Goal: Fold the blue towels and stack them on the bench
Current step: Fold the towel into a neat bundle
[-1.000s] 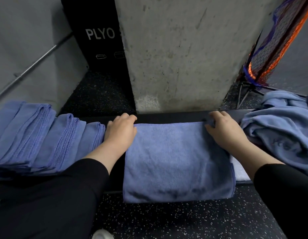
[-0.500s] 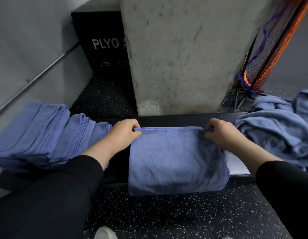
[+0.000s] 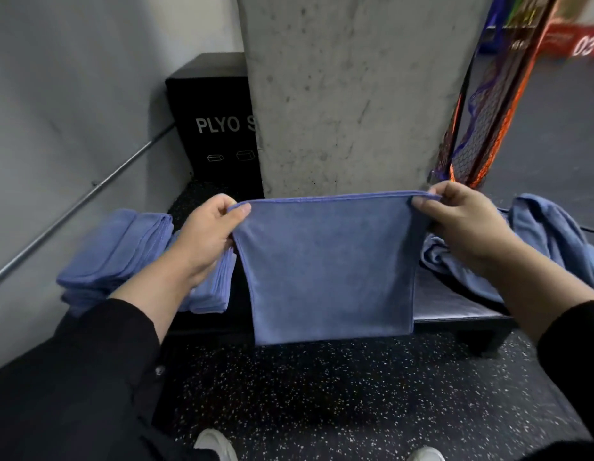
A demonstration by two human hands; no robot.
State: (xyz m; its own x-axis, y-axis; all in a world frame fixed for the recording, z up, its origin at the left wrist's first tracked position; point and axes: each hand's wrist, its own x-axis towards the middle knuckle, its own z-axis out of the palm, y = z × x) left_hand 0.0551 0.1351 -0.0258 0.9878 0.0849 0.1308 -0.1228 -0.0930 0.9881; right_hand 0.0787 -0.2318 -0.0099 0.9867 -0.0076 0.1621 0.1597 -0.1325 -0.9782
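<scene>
Change: both hands are lifting the folded towel [image 3: 328, 267] off the tabletop [image 3: 455, 304], where it was lying flat a second ago; it is now hanging in the air by its top edge.
Shoes: two white shoe tips [image 3: 215, 444] are showing at the near edge, standing on the speckled black floor [image 3: 355, 394].
Sleeves: black sleeves [image 3: 89, 377] are covering both forearms up to the wrists.
Left hand [image 3: 205, 237]: its grip is pinching the towel's upper left corner between thumb and curled fingers.
Right hand [image 3: 462, 224]: its grip is pinching the upper right corner in the same way, thumb on the near side.
Towel: it is hanging straight down between the two hands, top edge pulled taut and level, bottom edge dangling in front of the tabletop's near rim.
Tabletop: it is dark and padded, running left to right behind the hanging towel.
Folded stack [image 3: 122, 254]: folded blue towels are lying on the left part of the tabletop, partly behind the left forearm.
Loose pile [image 3: 548, 247]: unfolded blue towels are lying crumpled on the right part, behind the right wrist.
Pillar [image 3: 348, 94]: a concrete pillar is rising just beyond the tabletop.
Plyo box [image 3: 215, 128]: a black box lettered "PLYO" is standing far left of the pillar.
Netting [image 3: 481, 111]: orange and dark netting is leaning at the far right.
</scene>
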